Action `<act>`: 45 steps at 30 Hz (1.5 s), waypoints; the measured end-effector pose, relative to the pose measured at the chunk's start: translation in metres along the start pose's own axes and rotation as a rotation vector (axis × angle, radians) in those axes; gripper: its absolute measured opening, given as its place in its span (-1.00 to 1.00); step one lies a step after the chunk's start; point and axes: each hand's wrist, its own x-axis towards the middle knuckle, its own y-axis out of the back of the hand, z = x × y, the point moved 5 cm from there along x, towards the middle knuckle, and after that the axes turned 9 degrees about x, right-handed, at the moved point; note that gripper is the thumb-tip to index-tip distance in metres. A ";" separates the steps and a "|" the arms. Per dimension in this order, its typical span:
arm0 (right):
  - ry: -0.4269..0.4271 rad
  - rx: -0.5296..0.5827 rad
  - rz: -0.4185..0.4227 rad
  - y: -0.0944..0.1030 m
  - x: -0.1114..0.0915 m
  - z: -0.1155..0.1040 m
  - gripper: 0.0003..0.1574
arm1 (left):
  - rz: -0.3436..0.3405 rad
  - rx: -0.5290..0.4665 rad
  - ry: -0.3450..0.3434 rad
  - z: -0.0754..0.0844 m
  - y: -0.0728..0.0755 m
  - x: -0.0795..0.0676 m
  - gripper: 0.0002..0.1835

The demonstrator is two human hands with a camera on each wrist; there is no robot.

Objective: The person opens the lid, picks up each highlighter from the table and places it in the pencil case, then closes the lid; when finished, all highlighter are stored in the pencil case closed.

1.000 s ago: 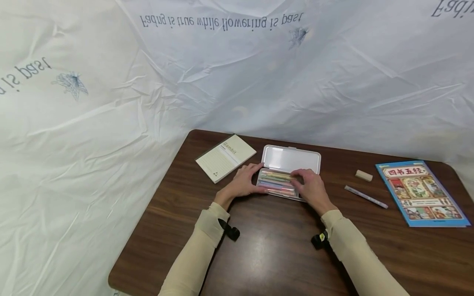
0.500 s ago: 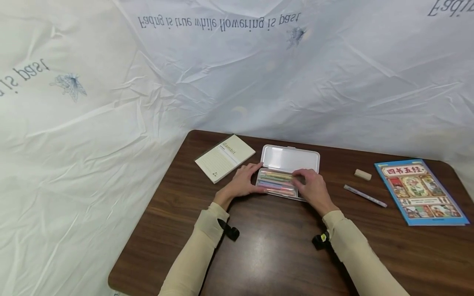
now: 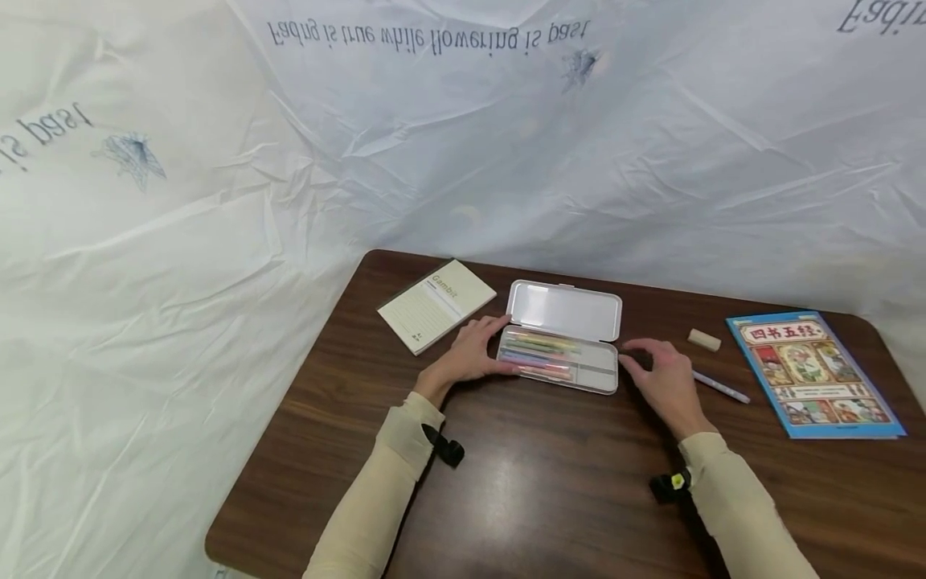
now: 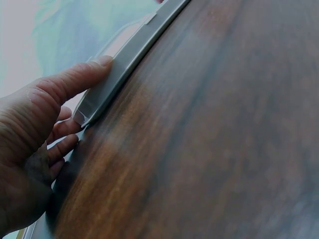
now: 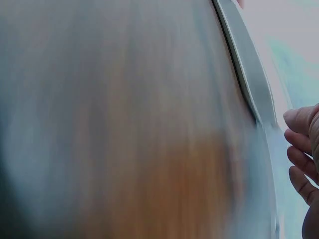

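Open pencil case point(image 3: 560, 358) sits mid-tabletop point(image 3: 521, 482), lid tipped back, coloured pens point(image 3: 538, 354) in its tray. Left hand point(image 3: 470, 354) rests against the case's left end, thumb along the near wall, fingers point(image 4: 70, 82) straight and relaxed, gripping nothing. Right hand point(image 3: 661, 378) hovers just right of the case, apart from it, fingers loosely curled and empty. A pen point(image 3: 719, 390) lies just beyond that hand. Eraser point(image 3: 704, 339) and book point(image 3: 813, 374) farther right; notebook point(image 3: 436, 304) to the left.
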 end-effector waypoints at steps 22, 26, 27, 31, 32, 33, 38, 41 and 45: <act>-0.180 -0.141 0.118 0.094 -0.067 0.069 -0.64 | -0.005 -0.011 0.013 -0.003 0.000 -0.001 0.17; -0.170 -0.157 0.122 0.098 -0.071 0.074 -0.62 | -0.005 -0.019 0.020 -0.003 0.001 -0.002 0.16; -0.165 -0.165 0.123 0.099 -0.071 0.075 -0.63 | -0.006 -0.019 0.018 -0.003 0.001 -0.002 0.16; -0.144 -0.191 0.131 0.102 -0.070 0.077 -0.63 | -0.005 -0.017 -0.002 -0.002 0.000 0.000 0.16; -0.142 -0.197 0.131 0.102 -0.070 0.077 -0.63 | -0.004 -0.017 -0.006 -0.002 0.000 0.000 0.16; -0.142 -0.200 0.130 0.102 -0.070 0.078 -0.63 | -0.004 -0.017 -0.008 -0.002 -0.001 0.001 0.16; -0.158 -0.186 0.128 0.101 -0.071 0.079 -0.67 | -0.002 -0.016 -0.009 -0.002 -0.001 0.001 0.16; -0.162 -0.181 0.133 0.100 -0.071 0.078 -0.70 | -0.002 -0.013 -0.010 -0.002 -0.001 0.002 0.17; -0.164 -0.179 0.135 0.098 -0.071 0.076 -0.73 | -0.002 -0.006 -0.009 -0.003 -0.001 0.001 0.17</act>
